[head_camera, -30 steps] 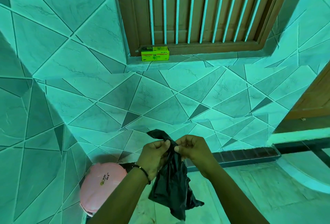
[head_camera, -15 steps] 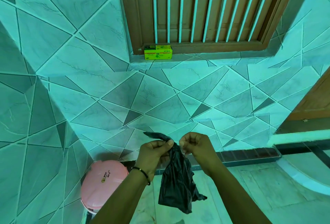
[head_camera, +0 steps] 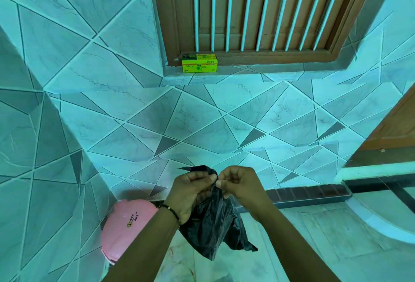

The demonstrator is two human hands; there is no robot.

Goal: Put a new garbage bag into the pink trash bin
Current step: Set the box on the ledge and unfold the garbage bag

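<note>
A crumpled black garbage bag hangs in front of me, gathered at its top edge. My left hand and my right hand both pinch that top edge, fingertips almost touching. The pink trash bin stands on the floor in the corner at lower left, its lid closed, partly hidden behind my left forearm. The bag hangs to the right of the bin and above the floor.
A green and yellow box of bin bags lies on the window sill below a barred wooden window. Tiled walls meet in a corner at left. A wooden door frame and a raised step are at right.
The bag's top has been drawn tighter between my two hands, which have come closer together. The view has shifted slightly, with the bin moving right in the frame.
</note>
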